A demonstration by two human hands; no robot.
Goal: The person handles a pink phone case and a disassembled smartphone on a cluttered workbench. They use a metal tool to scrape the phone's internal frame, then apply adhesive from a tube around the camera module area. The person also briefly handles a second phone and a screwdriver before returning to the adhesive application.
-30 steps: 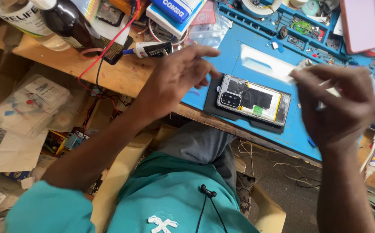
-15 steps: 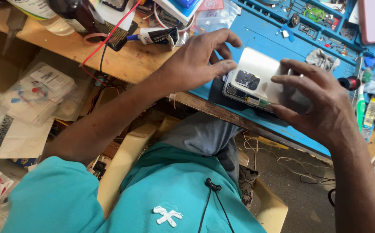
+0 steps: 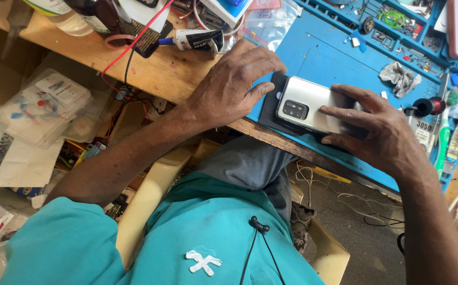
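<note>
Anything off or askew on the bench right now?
Nothing damaged or spilled that I can see. The phone lies back-up and skewed to the edge of the blue mat, on a dark pad, under the left hand and right hand. Screws and small parts lie loose in the mat's trays, and a grey rag is crumpled nearby.

Left hand (image 3: 234, 84): palm down, fingers spread and extended flat, forearm bare, reaching diagonally up from lower left. Right hand (image 3: 382, 132): palm down, fingers extended leftward and pressed flat, forearm entering from lower right
</note>
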